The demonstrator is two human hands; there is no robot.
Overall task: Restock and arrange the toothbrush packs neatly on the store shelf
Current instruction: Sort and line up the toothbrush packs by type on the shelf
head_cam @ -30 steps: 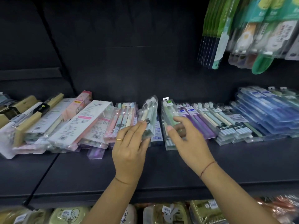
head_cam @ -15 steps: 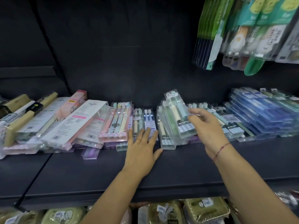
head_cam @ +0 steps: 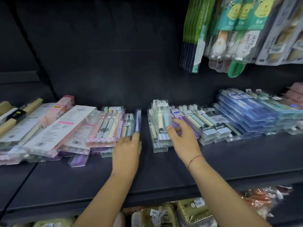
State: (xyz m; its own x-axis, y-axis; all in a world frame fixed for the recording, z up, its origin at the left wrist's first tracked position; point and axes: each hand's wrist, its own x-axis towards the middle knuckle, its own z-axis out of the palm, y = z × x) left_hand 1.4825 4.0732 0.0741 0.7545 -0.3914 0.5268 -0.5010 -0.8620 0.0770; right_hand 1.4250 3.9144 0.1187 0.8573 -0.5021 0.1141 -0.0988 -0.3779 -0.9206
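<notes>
Toothbrush packs lie in rows along the dark shelf. My left hand is at the near end of a narrow blue pack that stands on its edge. Its thumb lies against that pack, and its fingers are hidden under the small clear packs beside it. My right hand grips the top pack of a stack, a clear pack with cream and mint brushes. The thumb is on the pack's front and the fingers curl round its right side. A bare gap of shelf separates the two hands' packs.
Pink and white boxed packs are piled at the left. Clear packs and a stack of blue packs fill the right. Green hanging packs dangle at the upper right. More goods sit on the shelf below.
My left hand set down the clear pack it held up, and a blue pack now stands on edge by its thumb. My right hand closed on the stack's top pack.
</notes>
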